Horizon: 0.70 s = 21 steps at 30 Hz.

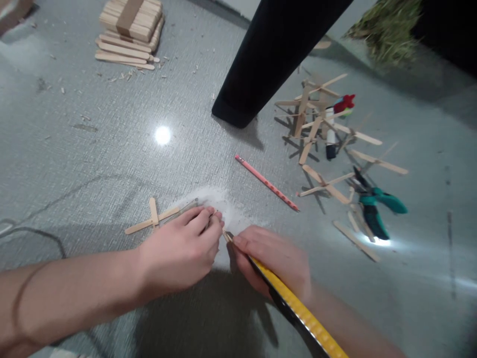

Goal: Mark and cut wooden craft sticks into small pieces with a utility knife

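My left hand (186, 243) is closed in a pinch near the floor, its fingertips around something small that they mostly hide. Just left of its knuckles lies a cross of two craft sticks (154, 214), partly covered by the hand. My right hand (270, 258) is closed, thumb and forefinger pinching the end of a thin wooden stick (226, 235) that points at the left fingertips. A long, ribbed yellow-and-black object (298, 308) runs from the right hand to the bottom edge; I cannot tell whether the hand grips it. A pink pencil (266, 182) lies beyond the hands.
A banded bundle of craft sticks (128, 20) lies at the far left. A black leg (268, 59) stands ahead. Crossed-stick pieces (315, 114), a white marker (330, 134) and green-handled pliers (372, 209) are at right. Dried grass (391, 32) is at the far right, a cable (33, 231) at left.
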### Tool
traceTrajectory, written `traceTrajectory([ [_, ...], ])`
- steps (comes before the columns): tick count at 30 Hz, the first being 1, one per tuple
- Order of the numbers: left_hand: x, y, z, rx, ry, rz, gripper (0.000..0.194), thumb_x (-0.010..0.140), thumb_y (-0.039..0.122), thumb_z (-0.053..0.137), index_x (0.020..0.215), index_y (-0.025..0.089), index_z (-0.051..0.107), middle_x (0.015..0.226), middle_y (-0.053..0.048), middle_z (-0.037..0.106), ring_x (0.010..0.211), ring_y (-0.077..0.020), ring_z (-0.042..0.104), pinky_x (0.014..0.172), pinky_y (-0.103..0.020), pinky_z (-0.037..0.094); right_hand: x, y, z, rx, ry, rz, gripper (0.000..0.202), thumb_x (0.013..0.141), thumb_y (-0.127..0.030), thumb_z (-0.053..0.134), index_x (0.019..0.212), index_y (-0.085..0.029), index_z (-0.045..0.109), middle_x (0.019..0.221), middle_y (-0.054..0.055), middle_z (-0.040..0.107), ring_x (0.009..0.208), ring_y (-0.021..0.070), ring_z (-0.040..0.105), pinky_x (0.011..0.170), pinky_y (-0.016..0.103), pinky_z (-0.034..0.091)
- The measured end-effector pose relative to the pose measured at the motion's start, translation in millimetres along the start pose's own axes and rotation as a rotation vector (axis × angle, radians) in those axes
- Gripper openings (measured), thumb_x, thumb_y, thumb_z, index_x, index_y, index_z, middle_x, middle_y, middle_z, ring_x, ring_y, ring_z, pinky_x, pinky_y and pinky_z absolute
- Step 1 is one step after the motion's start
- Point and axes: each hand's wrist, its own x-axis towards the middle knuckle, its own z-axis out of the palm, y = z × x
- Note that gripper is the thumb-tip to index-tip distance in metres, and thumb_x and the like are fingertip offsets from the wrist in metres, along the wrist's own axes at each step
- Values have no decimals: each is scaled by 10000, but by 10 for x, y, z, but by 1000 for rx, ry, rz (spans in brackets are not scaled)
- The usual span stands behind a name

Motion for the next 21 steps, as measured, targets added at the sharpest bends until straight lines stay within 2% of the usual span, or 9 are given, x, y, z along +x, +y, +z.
traceTrajectory([
  [3, -3, 0, -9, 11, -20, 17, 406, 893, 226, 607, 1212, -19, 661, 1206, -175, 691, 1106, -324, 661, 1042, -432, 525, -19, 29, 30, -20, 54, 45, 216, 976, -72, 512, 910, -226, 648, 706, -19, 679, 620, 144, 618, 661, 297, 529],
  [7, 7, 1, -36, 17, -56, 37, 419, 881, 204, 597, 1224, -30, 657, 1236, -202, 679, 1129, -344, 664, 1043, -447, 532, -15, 49, 33, -54, 103, 9, 173, 904, -56, 596, 1001, -190, 647, 769, 22, 683, 664, 148, 617, 652, 292, 532],
  [10, 15, 0, -51, 15, -49, 54, 425, 874, 219, 608, 1211, -33, 665, 1239, -209, 678, 1125, -354, 667, 1029, -452, 543, -1, 32, -4, -43, 111, -19, 273, 847, -100, 636, 1116, -148, 628, 831, 64, 686, 724, 172, 634, 677, 314, 547],
  [14, 6, 0, -41, 26, -28, 45, 421, 879, 216, 615, 1215, -34, 658, 1217, -201, 687, 1114, -339, 672, 1028, -441, 541, -11, -5, -55, -30, 79, -15, 358, 852, -222, 581, 1195, -128, 621, 875, 92, 686, 778, 212, 667, 685, 359, 562],
  [21, 21, -16, -47, 23, -49, 51, 390, 880, 178, 548, 1207, 1, 665, 1237, -183, 688, 1136, -333, 667, 1016, -435, 546, -25, -1, -57, -187, 51, -78, 310, 876, -73, 527, 1167, -163, 584, 689, 12, 599, 578, 160, 526, 550, 313, 432],
])
